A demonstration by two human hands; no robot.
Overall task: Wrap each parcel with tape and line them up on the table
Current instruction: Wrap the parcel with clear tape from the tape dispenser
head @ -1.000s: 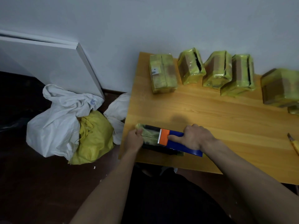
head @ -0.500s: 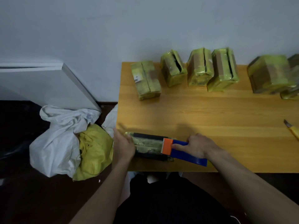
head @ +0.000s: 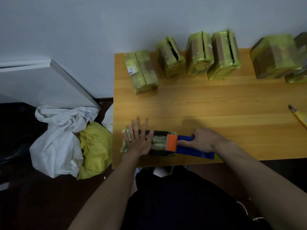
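Note:
A flat dark parcel [head: 158, 143], partly covered in yellow-green tape, lies at the near left corner of the wooden table [head: 207, 110]. My left hand [head: 138, 141] presses flat on its left end with the fingers spread. My right hand [head: 201, 140] grips a blue tape dispenser [head: 192, 147] with an orange blade guard, which rests on the parcel's right end. Several parcels wrapped in yellow-green tape stand in a row along the far edge, from the leftmost one [head: 141, 71] to a large one [head: 275, 57] at the right.
A yellow utility knife [head: 299, 115] lies at the table's right edge. On the dark floor to the left sit a white sack [head: 58, 138] and a yellow bag [head: 96, 150]. A white board [head: 41, 83] leans against the wall.
My left hand has gone from gripping the parcel's left end to lying flat on top of it with spread fingers. The dispenser stays at the right end.

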